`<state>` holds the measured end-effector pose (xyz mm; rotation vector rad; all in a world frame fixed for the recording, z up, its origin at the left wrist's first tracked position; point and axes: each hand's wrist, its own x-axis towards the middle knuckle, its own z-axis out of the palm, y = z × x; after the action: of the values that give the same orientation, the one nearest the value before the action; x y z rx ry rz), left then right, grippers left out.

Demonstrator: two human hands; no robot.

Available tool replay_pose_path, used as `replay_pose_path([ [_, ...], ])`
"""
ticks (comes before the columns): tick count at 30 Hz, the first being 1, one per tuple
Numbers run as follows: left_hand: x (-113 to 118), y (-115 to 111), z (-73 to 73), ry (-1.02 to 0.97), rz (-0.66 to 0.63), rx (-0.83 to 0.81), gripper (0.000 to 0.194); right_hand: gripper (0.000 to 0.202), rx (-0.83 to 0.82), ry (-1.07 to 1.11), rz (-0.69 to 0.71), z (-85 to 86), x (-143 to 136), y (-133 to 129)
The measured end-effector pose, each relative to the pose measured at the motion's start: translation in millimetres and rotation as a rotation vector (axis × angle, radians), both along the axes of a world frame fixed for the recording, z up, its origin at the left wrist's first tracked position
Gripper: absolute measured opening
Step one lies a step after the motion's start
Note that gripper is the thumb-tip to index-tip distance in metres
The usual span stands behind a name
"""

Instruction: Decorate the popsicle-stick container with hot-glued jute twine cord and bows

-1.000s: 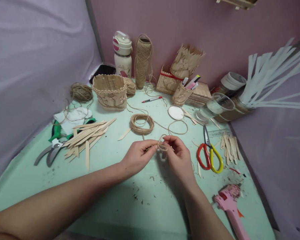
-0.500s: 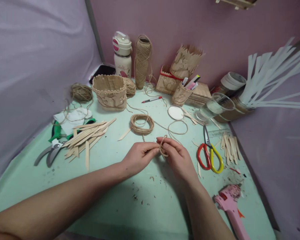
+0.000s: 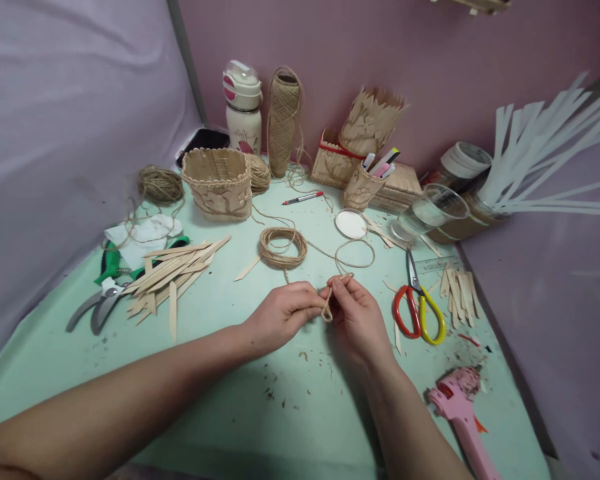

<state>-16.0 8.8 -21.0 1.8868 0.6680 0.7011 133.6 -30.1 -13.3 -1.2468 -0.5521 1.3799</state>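
Observation:
Between my two hands, over the middle of the table, a small loop of twine [image 3: 327, 312] hangs down. My left hand [image 3: 286, 313] pinches the twine from the left side. Closed on the same twine, my right hand [image 3: 357, 317] grips it with thumb and fingertips. Just beyond the hands lies a round coil of twine [image 3: 283, 248], with a thin strand trailing from it to the right. My fingers partly cover the held twine, so its crossing is hard to see.
Pruning shears [image 3: 107, 297] and wooden sticks [image 3: 175, 277] lie left. Right are scissors [image 3: 417, 313] and a pink glue gun [image 3: 457, 407]. Behind stand a wooden basket [image 3: 217, 187], a twine spool [image 3: 283, 123], a bottle [image 3: 243, 110], a pen cup [image 3: 363, 190] and a clear plastic cup [image 3: 430, 210].
The loop between my fingers has become smaller and hangs lower. My right hand has turned, its fingertips now drawn up around the twine. My left hand stays nearly in place.

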Motion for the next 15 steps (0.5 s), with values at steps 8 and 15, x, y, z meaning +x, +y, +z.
replay_pose_path([
  [8, 1.9, 2.5, 2.4, -0.022, 0.172, -0.159, 0.022, 0.033, -0.025, -0.197, 0.038, 0.2, 4.8, 0.9],
  [15, 2.2, 6.3, 2.6, 0.013, 0.301, -0.230, 0.022, 0.019, 0.508, -1.140, -0.002, -1.1, 3.7, -6.2],
])
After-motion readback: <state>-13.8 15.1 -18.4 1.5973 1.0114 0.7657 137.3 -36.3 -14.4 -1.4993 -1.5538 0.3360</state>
